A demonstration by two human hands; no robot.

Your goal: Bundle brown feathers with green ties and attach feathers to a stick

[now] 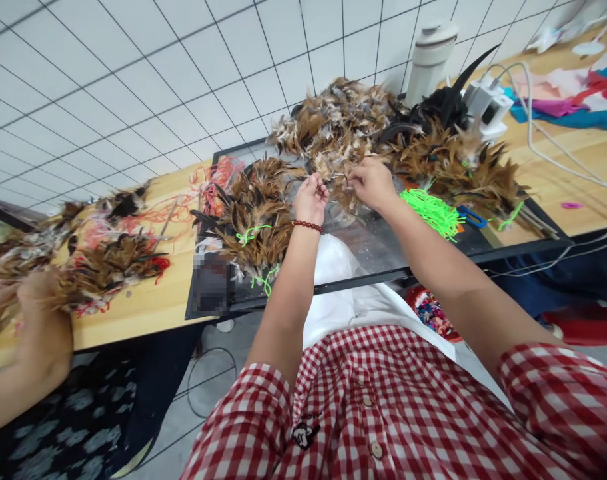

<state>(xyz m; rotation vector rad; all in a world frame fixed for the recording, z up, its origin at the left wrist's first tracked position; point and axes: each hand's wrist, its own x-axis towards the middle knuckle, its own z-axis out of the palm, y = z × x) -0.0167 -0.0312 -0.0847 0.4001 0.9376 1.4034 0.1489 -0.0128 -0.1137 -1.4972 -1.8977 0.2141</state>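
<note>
My left hand (312, 199), with a dark red bead bracelet (307, 225) at the wrist, is closed with its fingertips pinched. What it pinches is too small to make out. To its right, my right hand (372, 183) is closed in a pinch on a brown feather (350, 200), held over the dark tray. A large pile of loose brown and cream feathers (340, 113) lies just beyond both hands. Left of my left hand are bunched brown feathers (263, 213) with green ties. Bright green strings (433, 212) lie beside my right forearm.
The black-rimmed tray (363, 280) sits on a wooden table (148, 320). A white bottle (430, 63), white chargers (486, 103) with cables and blue-handled scissors (472, 217) are to the right. Another person's arm (33, 347) works among feathers at left. A tiled wall (183, 80) stands behind.
</note>
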